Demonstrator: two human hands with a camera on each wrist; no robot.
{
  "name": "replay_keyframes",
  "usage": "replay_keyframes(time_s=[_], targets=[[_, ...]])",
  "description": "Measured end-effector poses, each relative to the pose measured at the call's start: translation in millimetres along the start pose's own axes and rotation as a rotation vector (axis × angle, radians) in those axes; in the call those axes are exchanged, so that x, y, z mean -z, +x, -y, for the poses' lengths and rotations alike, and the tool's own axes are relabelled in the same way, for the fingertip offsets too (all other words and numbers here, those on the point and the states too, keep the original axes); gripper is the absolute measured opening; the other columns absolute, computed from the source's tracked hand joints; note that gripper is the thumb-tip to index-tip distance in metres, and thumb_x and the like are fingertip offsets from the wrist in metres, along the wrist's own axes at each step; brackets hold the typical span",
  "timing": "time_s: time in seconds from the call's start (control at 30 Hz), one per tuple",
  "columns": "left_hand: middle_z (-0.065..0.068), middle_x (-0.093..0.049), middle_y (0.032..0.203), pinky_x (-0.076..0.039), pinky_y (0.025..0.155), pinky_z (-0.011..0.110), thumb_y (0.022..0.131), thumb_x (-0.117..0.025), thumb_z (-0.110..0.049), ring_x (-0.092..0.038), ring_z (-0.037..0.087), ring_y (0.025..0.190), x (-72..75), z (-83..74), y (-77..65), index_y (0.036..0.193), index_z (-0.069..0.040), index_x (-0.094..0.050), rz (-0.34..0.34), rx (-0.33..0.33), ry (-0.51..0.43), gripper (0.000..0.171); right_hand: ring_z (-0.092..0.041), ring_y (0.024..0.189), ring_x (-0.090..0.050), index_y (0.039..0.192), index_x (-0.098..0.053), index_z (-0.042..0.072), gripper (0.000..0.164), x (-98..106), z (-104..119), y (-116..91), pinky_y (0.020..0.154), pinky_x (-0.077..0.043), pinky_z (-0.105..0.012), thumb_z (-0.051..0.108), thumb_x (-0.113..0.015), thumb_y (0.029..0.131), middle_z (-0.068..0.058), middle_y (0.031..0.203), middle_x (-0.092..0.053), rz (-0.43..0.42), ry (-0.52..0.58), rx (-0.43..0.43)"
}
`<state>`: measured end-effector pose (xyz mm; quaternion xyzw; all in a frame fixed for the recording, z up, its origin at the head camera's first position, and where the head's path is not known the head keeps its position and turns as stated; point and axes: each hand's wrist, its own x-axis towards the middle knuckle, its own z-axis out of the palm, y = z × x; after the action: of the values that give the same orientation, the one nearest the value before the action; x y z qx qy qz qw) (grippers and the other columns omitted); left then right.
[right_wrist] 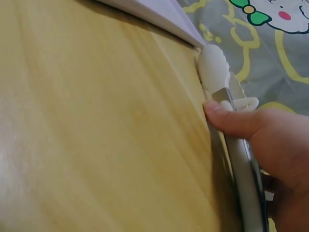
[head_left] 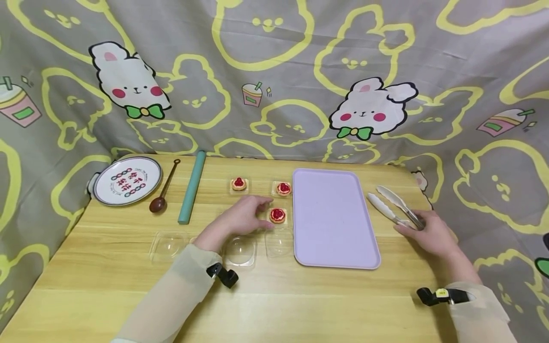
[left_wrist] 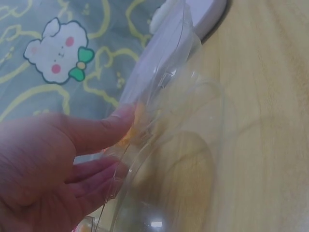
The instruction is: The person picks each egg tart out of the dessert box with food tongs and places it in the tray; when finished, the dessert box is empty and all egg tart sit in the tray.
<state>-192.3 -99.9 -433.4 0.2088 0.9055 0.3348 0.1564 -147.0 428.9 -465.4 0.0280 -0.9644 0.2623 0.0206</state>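
While left hand (head_left: 242, 216) lies beside red-topped tart (head_left: 277, 216), right hand (head_left: 433, 233) grips tongs (head_left: 391, 196)

Head view: the tart, nearest of three, lies just left of the lilac tray (head_left: 336, 219). Left wrist: clear packaging (left_wrist: 183, 159) crosses the grip; whether it is closed, I cannot tell. Right wrist: the grip wraps the tongs.

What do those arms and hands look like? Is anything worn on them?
The left hand and right hand are a person's, ungloved. Long pale beige sleeves reach toward the wrists, each with a small black device strapped on; the right device has a yellow label. No cables show.
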Motion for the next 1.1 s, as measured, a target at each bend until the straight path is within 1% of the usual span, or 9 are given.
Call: replay_keyframes(time_s=[0.2, 0.33, 0.4, 0.47, 0.57, 0.63, 0.77, 1.0, 1.1], targets=[[0.014, -0.066, 0.140, -0.045, 0.113, 0.043, 0.084, -0.092, -0.029, -0.061, 0.029, 0.129, 0.0, -1.8, 1.7, 0.153, -0.006, -0.055, 0.005, 0.016, -0.012, 0.082, -0.047, 0.104, -0.055, 0.135, -0.059, -0.012, 0.071, 0.5, 0.0, -5.3, 0.081, -0.042, -0.046, 0.038, -0.084, 0.092, -0.032, 0.122, -0.055, -0.063, 0.037, -0.064], [0.014, -0.066, 0.141, -0.045, 0.114, 0.043, 0.085, -0.092, -0.029, -0.061, 0.029, 0.129, -0.2, -2.8, 2.7, 0.153, -0.006, -0.056, 0.005, 0.026, -0.016, 0.080, -0.041, 0.099, -0.055, 0.137, -0.058, -0.009, 0.069, 7.5, 5.2, -7.2, 0.076, -0.041, -0.035, 0.036, -0.084, 0.092, -0.030, 0.121, -0.055, -0.111, 0.062, -0.068], [0.014, -0.066, 0.141, -0.045, 0.114, 0.043, 0.085, -0.092, -0.028, -0.061, 0.028, 0.130, -0.4, -2.6, 3.0, 0.152, -0.006, -0.056, 0.007, 0.034, -0.022, 0.080, -0.037, 0.095, -0.056, 0.138, -0.058, -0.008, 0.069, 12.2, 10.9, -7.2, 0.073, -0.041, -0.029, 0.036, -0.084, 0.092, -0.029, 0.121, -0.056, -0.120, 0.072, -0.066], [0.013, -0.066, 0.141, -0.045, 0.114, 0.043, 0.085, -0.092, -0.028, -0.061, 0.028, 0.130, -0.7, -2.0, 3.2, 0.152, -0.007, -0.057, 0.009, 0.041, -0.026, 0.079, -0.033, 0.091, -0.056, 0.141, -0.058, -0.006, 0.070, 17.5, 17.9, -6.6, 0.068, -0.042, -0.025, 0.038, -0.085, 0.092, -0.027, 0.117, -0.058, -0.117, 0.070, -0.063], [0.012, -0.066, 0.140, -0.045, 0.114, 0.043, 0.084, -0.092, -0.028, -0.062, 0.028, 0.128, -0.4, -1.0, 3.9, 0.151, -0.007, -0.058, 0.009, 0.039, -0.029, 0.078, -0.028, 0.085, -0.056, 0.142, -0.059, -0.003, 0.072, 24.6, 30.1, -4.5, 0.064, -0.043, -0.023, 0.039, -0.086, 0.091, -0.023, 0.110, -0.063, -0.109, 0.064, -0.042], [0.012, -0.067, 0.139, -0.046, 0.113, 0.043, 0.084, -0.092, -0.028, -0.063, 0.028, 0.127, 0.0, -0.3, 4.4, 0.150, -0.007, -0.059, 0.007, 0.035, -0.021, 0.077, -0.025, 0.081, -0.055, 0.142, -0.061, -0.002, 0.072, 28.0, 39.0, -2.2, 0.061, -0.043, -0.024, 0.041, -0.087, 0.089, -0.020, 0.102, -0.066, -0.104, 0.055, -0.024], [0.012, -0.068, 0.138, -0.047, 0.111, 0.043, 0.084, -0.093, -0.027, -0.064, 0.028, 0.125, 0.7, 0.9, 5.1, 0.148, -0.006, -0.060, 0.004, 0.029, -0.019, 0.075, -0.019, 0.074, -0.054, 0.138, -0.064, 0.000, 0.069, 31.8, 59.6, 1.6, 0.057, -0.043, -0.026, 0.040, -0.088, 0.088, -0.014, 0.091, -0.065, -0.095, 0.059, 0.022], [0.011, -0.067, 0.140, -0.046, 0.113, 0.043, 0.083, -0.094, -0.026, -0.063, 0.028, 0.128, 0.7, 1.6, 5.5, 0.147, -0.007, -0.061, 0.003, 0.049, -0.047, 0.075, -0.017, 0.074, -0.056, 0.133, -0.070, 0.009, 0.058, 30.8, 95.4, 7.7, 0.060, -0.046, -0.021, 0.037, -0.091, 0.086, -0.007, 0.094, -0.070, -0.102, 0.091, 0.106], [0.011, -0.066, 0.141, -0.045, 0.114, 0.043, 0.083, -0.094, -0.026, -0.062, 0.028, 0.129, 1.1, 1.3, 5.7, 0.147, -0.008, -0.061, 0.003, 0.054, -0.054, 0.074, -0.017, 0.073, -0.057, 0.129, -0.073, 0.012, 0.054, 28.6, 109.0, 10.7, 0.060, -0.046, -0.022, 0.037, -0.092, 0.085, -0.004, 0.090, -0.069, -0.098, 0.097, 0.135]])
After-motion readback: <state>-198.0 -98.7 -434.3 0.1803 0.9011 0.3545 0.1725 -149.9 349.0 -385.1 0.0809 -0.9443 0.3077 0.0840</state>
